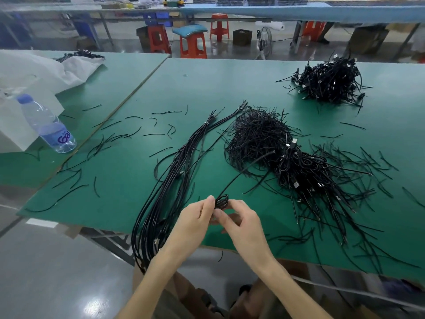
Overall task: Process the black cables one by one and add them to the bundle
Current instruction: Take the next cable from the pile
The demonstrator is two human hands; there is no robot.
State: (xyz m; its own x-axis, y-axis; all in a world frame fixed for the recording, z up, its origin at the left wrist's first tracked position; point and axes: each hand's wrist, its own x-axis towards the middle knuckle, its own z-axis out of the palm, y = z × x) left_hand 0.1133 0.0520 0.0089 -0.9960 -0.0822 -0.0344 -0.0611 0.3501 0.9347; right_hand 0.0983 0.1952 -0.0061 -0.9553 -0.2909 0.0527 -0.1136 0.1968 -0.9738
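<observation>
My left hand (195,219) and my right hand (241,223) meet near the front edge of the green table (207,88). Both pinch a small coiled black cable (222,201), whose loose end runs up and right toward the piles. Left of my hands lies the long bundle of straightened black cables (174,171), tied with a white band near its far end and hanging over the table's front edge. A heap of coiled black cables with plugs (305,173) sits to the right, beside a mound of black twist ties (255,132).
Another pile of coiled cables (331,81) lies at the far right. Loose black ties are scattered across the table. A water bottle (46,125) and white bags (46,67) stand on the left table. Red stools (193,46) stand beyond the table.
</observation>
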